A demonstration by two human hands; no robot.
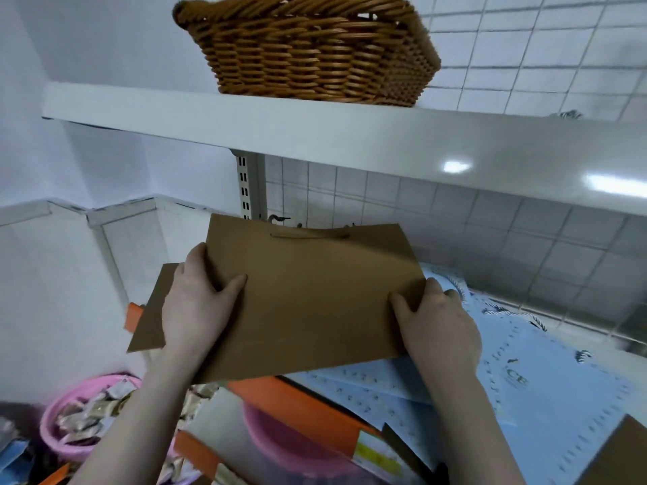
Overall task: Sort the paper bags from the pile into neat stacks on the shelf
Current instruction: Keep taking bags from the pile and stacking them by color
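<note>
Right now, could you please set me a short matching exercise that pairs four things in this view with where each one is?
Things:
1. wicker basket
2. brown paper bag
3. pink tub
4. light blue bags

Places:
A. held between the left hand and right hand
B. low on the left, filled with small packets
C. on the upper white shelf
D. lying flat at the right, under the tiled wall

Pairs: 1-C, 2-A, 3-B, 4-D
</note>
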